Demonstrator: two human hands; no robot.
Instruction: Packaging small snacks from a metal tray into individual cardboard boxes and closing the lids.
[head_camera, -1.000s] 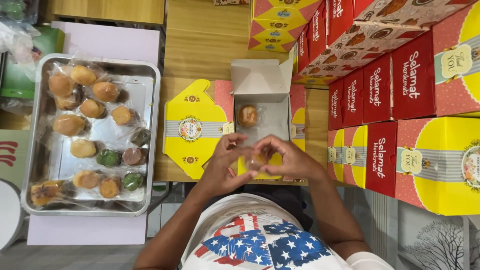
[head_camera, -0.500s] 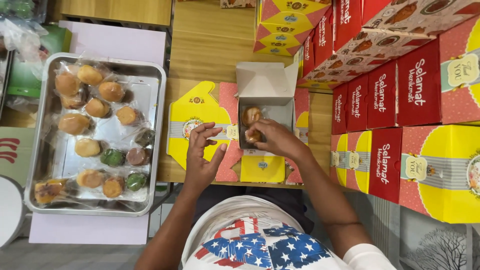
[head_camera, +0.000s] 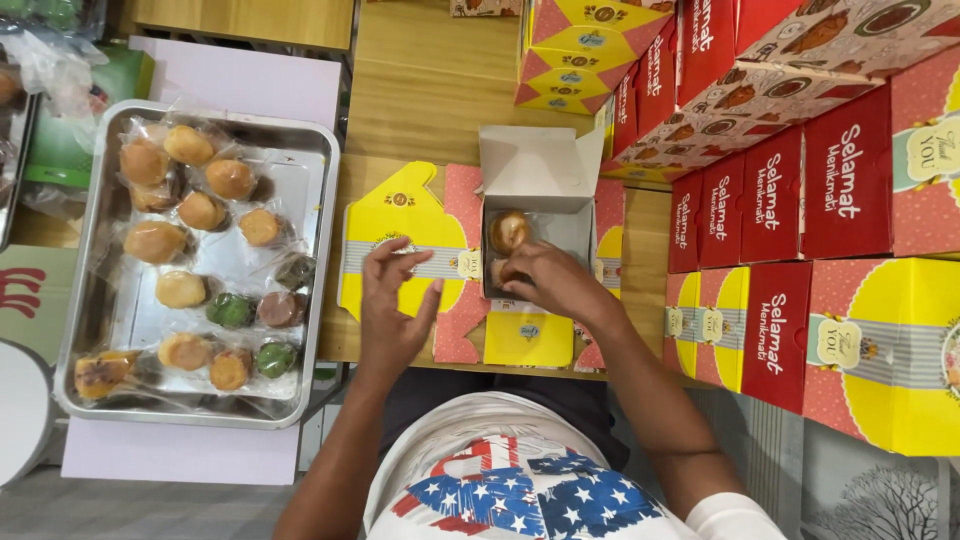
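Note:
An open yellow-and-pink cardboard box (head_camera: 566, 232) with unfolded flaps lies on the wooden table in front of me. A wrapped golden bun (head_camera: 509, 230) sits in its far left corner. My right hand (head_camera: 545, 282) reaches into the box's near left part and grips a second wrapped bun (head_camera: 501, 273), mostly hidden under my fingers. Over the box's yellow left flap (head_camera: 395, 225) hovers my left hand (head_camera: 392, 305), fingers apart, holding nothing.
A metal tray (head_camera: 310, 180) at the left holds several wrapped buns, golden, green and brown. Stacks of closed red and yellow boxes (head_camera: 800, 200) fill the right side and the back. A pink board (head_camera: 230, 80) lies under the tray.
Both hands held the bun together near the table's front edge. My right hand carried it into the box and pressed it lower; my left hand let go and drifted left.

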